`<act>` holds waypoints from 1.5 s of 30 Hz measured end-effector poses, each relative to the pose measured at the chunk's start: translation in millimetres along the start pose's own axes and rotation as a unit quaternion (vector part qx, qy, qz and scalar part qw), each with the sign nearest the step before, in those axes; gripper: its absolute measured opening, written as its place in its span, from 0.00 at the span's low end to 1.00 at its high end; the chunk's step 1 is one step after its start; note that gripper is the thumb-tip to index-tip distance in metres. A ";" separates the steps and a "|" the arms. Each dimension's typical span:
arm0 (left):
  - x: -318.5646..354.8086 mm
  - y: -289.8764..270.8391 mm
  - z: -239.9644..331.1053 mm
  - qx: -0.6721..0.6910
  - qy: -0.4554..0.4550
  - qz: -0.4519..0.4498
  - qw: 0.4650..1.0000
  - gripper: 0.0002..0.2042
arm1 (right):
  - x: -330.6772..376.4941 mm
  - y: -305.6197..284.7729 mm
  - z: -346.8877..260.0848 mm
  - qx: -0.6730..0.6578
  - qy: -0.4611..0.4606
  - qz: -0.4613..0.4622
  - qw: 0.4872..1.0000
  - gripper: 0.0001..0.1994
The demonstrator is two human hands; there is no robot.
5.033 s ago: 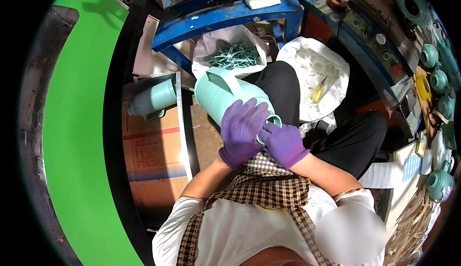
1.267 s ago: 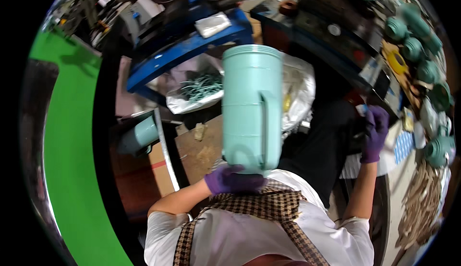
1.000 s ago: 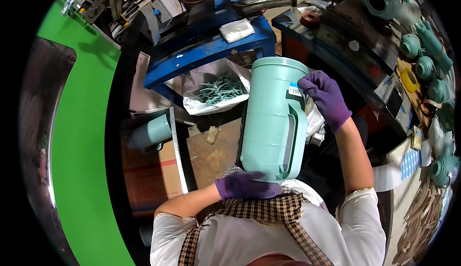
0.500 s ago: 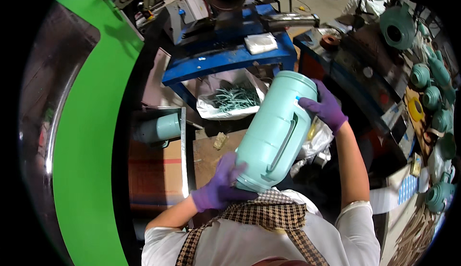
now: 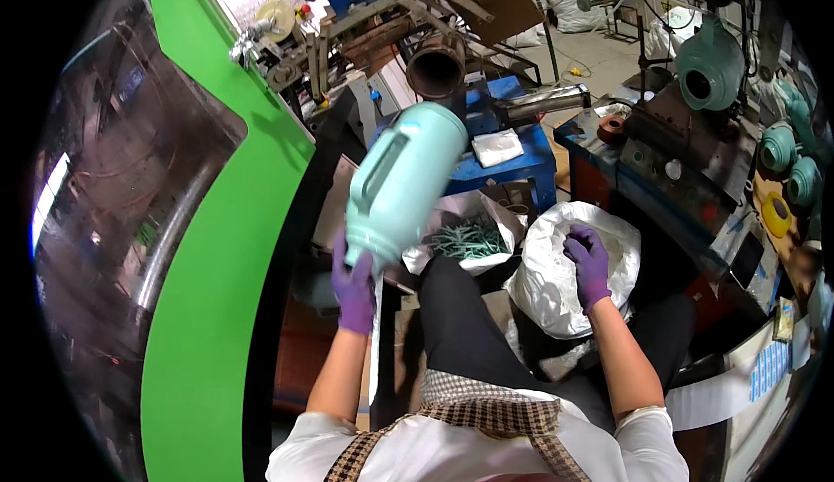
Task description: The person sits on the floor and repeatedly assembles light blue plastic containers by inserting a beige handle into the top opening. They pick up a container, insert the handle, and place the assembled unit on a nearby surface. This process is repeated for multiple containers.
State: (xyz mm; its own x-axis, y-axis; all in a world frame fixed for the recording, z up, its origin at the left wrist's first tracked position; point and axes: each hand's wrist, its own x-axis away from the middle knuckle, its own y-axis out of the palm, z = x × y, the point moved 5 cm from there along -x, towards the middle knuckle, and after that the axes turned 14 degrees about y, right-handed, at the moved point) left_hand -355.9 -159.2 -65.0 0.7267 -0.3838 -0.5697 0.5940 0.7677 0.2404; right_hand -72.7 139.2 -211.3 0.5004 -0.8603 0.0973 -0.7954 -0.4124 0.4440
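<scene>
Right hand point(image 5: 591, 260) released jug point(image 5: 404, 186), now open over white bag point(image 5: 556, 282); left hand point(image 5: 354, 286) grips jug base.

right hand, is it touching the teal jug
Apart. The head view shows the right hand over the white bag, well clear of the teal jug, held by the left hand.

Jug point(image 5: 404, 182) rises up & away from L hand point(image 5: 354, 286) fingers, base in their grip, top toward workbench point(image 5: 521, 156). Bag of strips point(image 5: 465, 239) just right of those fingers, below bench. Sack point(image 5: 556, 278) under R hand point(image 5: 591, 260) fingers, which dip into its mouth. Machine panel point(image 5: 217, 247) left of L fingers. More jugs point(image 5: 786, 156) far right of R fingers, well apart.
</scene>
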 end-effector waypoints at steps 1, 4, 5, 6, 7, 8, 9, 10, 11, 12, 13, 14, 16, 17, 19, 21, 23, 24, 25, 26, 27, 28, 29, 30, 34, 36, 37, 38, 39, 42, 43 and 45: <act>-29.7 11.5 -2.1 -0.030 0.039 -0.006 0.999 0.34 | -3.3 -3.3 6.2 -0.020 0.006 0.013 1.000 0.14; -111.8 45.9 -18.6 -0.217 0.279 -0.084 0.932 0.34 | -2.5 9.1 5.3 0.034 -0.021 0.001 0.999 0.13; -126.0 75.3 -16.3 -0.416 0.399 -0.131 0.807 0.36 | -2.4 8.3 3.4 0.033 -0.033 0.005 0.999 0.12; -132.6 112.4 -12.9 -0.454 0.387 -0.145 0.790 0.38 | -1.7 5.7 -0.3 0.059 -0.040 0.014 0.997 0.12; -140.0 148.1 -16.9 -0.455 0.385 -0.167 0.785 0.38 | -5.2 -1.7 0.8 0.059 -0.050 0.017 0.997 0.12; -153.6 178.6 -21.6 -0.481 0.372 -0.177 0.774 0.36 | -7.7 -4.6 3.6 0.055 -0.054 0.016 0.997 0.12; -177.0 188.2 -40.3 -0.536 0.390 -0.201 0.721 0.37 | 1.7 5.8 -1.0 0.106 -0.072 0.018 0.992 0.12; -194.8 208.7 -49.7 -0.561 0.376 -0.248 0.694 0.36 | -1.6 4.9 7.5 0.085 -0.057 0.000 0.995 0.12; -212.1 225.4 -65.0 -0.630 0.356 -0.267 0.637 0.39 | -3.5 6.0 16.9 0.102 -0.049 0.002 0.994 0.12; -234.4 229.0 -77.7 -0.665 0.387 -0.277 0.575 0.39 | 0.7 14.8 18.1 0.136 -0.068 -0.008 0.988 0.11; -256.3 235.3 -88.1 -0.689 0.385 -0.316 0.526 0.40 | -0.1 17.7 26.0 0.143 -0.071 -0.021 0.987 0.11; -275.1 234.5 -96.0 -0.698 0.352 -0.355 0.512 0.41 | 9.0 25.1 17.8 0.191 -0.071 -0.012 0.979 0.12; -264.5 263.6 -89.3 -0.716 0.319 -0.422 0.456 0.42 | 18.9 15.1 -10.2 0.292 -0.166 0.008 0.942 0.13; -256.7 266.4 -83.5 -0.722 0.316 -0.435 0.436 0.39 | 27.7 14.3 -19.4 0.312 -0.183 0.016 0.932 0.13; -259.1 264.6 -73.6 -0.725 0.302 -0.456 0.419 0.37 | 32.0 17.8 -44.7 0.374 -0.254 0.032 0.891 0.14; -244.7 257.8 -54.1 -0.704 0.353 -0.460 0.411 0.38 | 39.2 9.8 -70.4 0.389 -0.300 0.085 0.867 0.18; -211.9 250.4 -39.3 -0.644 0.432 -0.444 0.449 0.41 | 43.1 -5.2 -110.6 0.419 -0.345 0.145 0.828 0.23; -188.9 247.4 -40.1 -0.592 0.482 -0.428 0.484 0.45 | 41.7 -15.1 -135.4 0.432 -0.373 0.172 0.803 0.26; -154.6 247.2 -37.6 -0.529 0.520 -0.425 0.518 0.45 | 35.5 -33.1 -158.0 0.481 -0.376 0.232 0.757 0.29; -114.2 243.2 -34.2 -0.465 0.553 -0.421 0.548 0.45 | 28.5 -48.1 -179.8 0.526 -0.372 0.288 0.709 0.31; -72.1 242.9 -33.8 -0.409 0.555 -0.464 0.556 0.43 | 21.4 -59.6 -206.8 0.590 -0.320 0.338 0.660 0.33; -27.9 236.7 -25.3 -0.326 0.564 -0.481 0.587 0.40 | 11.1 -64.5 -233.1 0.643 -0.267 0.377 0.611 0.35; 10.7 232.1 -21.5 -0.323 0.559 -0.515 0.564 0.38 | 1.0 -69.3 -261.7 0.673 -0.253 0.406 0.565 0.33; 49.6 226.7 -19.8 -0.319 0.551 -0.550 0.541 0.35 | -9.8 -74.1 -287.3 0.702 -0.236 0.431 0.516 0.31; 115.2 232.7 -1.3 -0.187 0.543 -0.582 0.576 0.31 | -63.9 -115.3 -346.5 0.763 -0.306 0.423 0.381 0.13; 109.1 231.5 7.5 -0.200 0.491 -0.604 0.595 0.30 | -62.4 -110.2 -343.8 0.780 -0.345 0.375 0.363 0.08; 101.3 226.8 14.1 -0.193 0.492 -0.574 0.625 0.29 | -48.1 -91.2 -331.6 0.781 -0.372 0.339 0.370 0.06; 92.6 225.7 21.0 -0.180 0.497 -0.542 0.653 0.29 | -25.0 -71.2 -323.8 0.780 -0.398 0.308 0.371 0.04; 81.6 218.8 28.2 -0.174 0.487 -0.515 0.683 0.29 | 8.2 -37.3 -307.4 0.782 -0.439 0.268 0.352 0.03; 55.0 207.0 55.4 -0.118 0.472 -0.431 0.760 0.37 | 126.5 33.0 -261.3 0.728 -0.553 0.160 0.373 0.05; 48.5 212.6 73.6 -0.071 0.500 -0.404 0.763 0.39 | 161.0 49.5 -253.6 0.709 -0.563 0.104 0.412 0.05; 44.6 233.9 113.3 -0.036 0.531 -0.407 0.743 0.42 | 206.4 72.0 -248.1 0.639 -0.553 0.021 0.534 0.11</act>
State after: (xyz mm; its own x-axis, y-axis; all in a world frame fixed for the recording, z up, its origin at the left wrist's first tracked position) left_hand -145.5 -54.9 54.9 -0.5672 -0.1448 -0.8108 0.6395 0.5429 -0.5443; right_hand 58.1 6.2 61.7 0.5280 -0.2364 -0.8157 -0.7349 0.3542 -0.5783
